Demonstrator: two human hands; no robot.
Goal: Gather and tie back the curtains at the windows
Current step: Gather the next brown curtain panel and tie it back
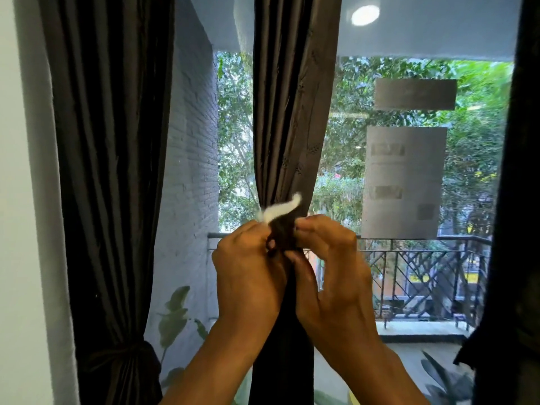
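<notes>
Hands meet at the middle curtain (292, 118), which hangs down the centre of the window (409, 185). The cloth is squeezed into a thin bunch just where the hands are.

The left hand (248, 267) has its fingers curled at the left side of the bunch, and it seems to pinch the tie band (285, 232) there. The right hand (330, 258) curls round the right side of the bunch, with the thumb pressed on the front of the dark band. A white strip (282, 210), a bit blurry, sticks up from the top of the band. It looks like the sticky end that shuts it, but that is a guess.

I think the band is being closed round the curtain right now. The left curtain (111, 171), by the left edge of the window, is already tied low down with a knot of cloth (128, 361). A dark curtain (514, 200) hangs at the right edge and it shows no tie.

The curtain looks soft, light and a little shiny, so it may slip and spread out if the hold gets loose. The best place to hold is right at the squeezed part, tight all round, while the band ends are pulled together at the front.
</notes>
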